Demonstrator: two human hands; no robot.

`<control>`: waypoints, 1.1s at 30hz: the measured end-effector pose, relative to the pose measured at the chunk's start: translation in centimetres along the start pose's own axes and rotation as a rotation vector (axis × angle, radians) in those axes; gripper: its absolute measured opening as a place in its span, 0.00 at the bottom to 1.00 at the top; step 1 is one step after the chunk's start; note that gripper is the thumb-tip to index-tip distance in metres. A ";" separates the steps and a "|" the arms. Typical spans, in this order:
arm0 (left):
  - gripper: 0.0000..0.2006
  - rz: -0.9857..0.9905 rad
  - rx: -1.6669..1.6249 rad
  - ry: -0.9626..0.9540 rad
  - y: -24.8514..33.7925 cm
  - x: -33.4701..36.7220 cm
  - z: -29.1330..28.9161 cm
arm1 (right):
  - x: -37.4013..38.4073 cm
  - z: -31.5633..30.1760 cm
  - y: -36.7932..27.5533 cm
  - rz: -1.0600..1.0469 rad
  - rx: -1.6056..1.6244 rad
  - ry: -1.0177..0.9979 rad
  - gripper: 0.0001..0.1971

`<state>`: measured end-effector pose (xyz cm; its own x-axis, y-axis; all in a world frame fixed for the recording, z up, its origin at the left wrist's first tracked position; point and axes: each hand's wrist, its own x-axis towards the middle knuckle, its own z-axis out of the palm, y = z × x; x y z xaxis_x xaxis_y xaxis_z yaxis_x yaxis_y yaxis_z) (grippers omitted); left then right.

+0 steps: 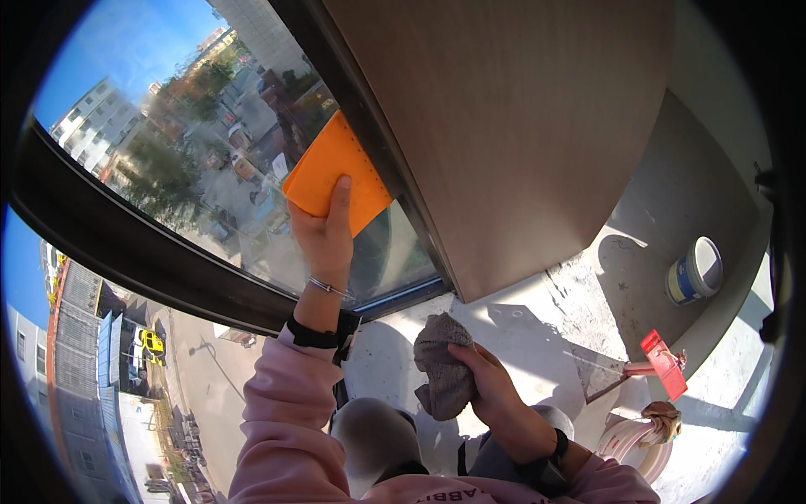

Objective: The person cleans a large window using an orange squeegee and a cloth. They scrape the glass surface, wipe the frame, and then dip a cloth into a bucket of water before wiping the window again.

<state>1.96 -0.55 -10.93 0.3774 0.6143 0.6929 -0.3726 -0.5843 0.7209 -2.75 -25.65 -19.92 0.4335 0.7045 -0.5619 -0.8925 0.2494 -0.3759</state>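
Note:
My left hand point(327, 223) is raised to the window pane point(201, 160), gripping a flat orange sheet-like wiper point(340, 172) with a row of small dark dots along one edge. The thumb lies on its near face, and the other fingers are mostly hidden behind it. The wiper lies at the glass beside the dark upright frame; whether it touches the glass all along I cannot tell. Lower down, in front of my knees, my right hand point(499, 386) is closed on a crumpled grey cloth point(443, 367), thumb on top.
A wide brown panel point(504, 126) adjoins the window's right side. A black frame rail point(151, 244) crosses at left, with a street far below. On the pale floor at right are a white bucket point(709, 267), a red-headed tool point(665, 364) and a pink bucket point(617, 435) with a brownish cloth point(663, 420).

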 end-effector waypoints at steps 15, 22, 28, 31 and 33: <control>0.20 -0.086 0.081 0.011 -1.6 -2.0 -1.2 | -0.4 -0.2 -0.2 -0.030 0.005 0.062 0.19; 0.19 -0.108 -0.033 0.026 -1.5 -2.8 -2.4 | -0.4 -0.3 -0.1 -0.006 -0.002 0.037 0.19; 0.18 -0.115 -0.131 -0.019 -2.1 -2.8 -0.6 | 0.2 -0.2 0.2 -0.003 0.013 -0.016 0.19; 0.19 -0.086 -0.069 -0.016 -3.4 -3.4 -0.1 | 0.2 -0.1 0.4 0.001 0.009 -0.002 0.19; 0.19 -0.157 0.005 -0.041 -4.1 -4.2 -0.8 | -0.1 -0.1 0.5 0.014 0.024 -0.006 0.19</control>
<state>1.21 -0.34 -16.80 0.4654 0.6761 0.5712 -0.3019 -0.4854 0.8205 -3.26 -25.66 -20.12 0.4204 0.7117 -0.5628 -0.9011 0.2551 -0.3505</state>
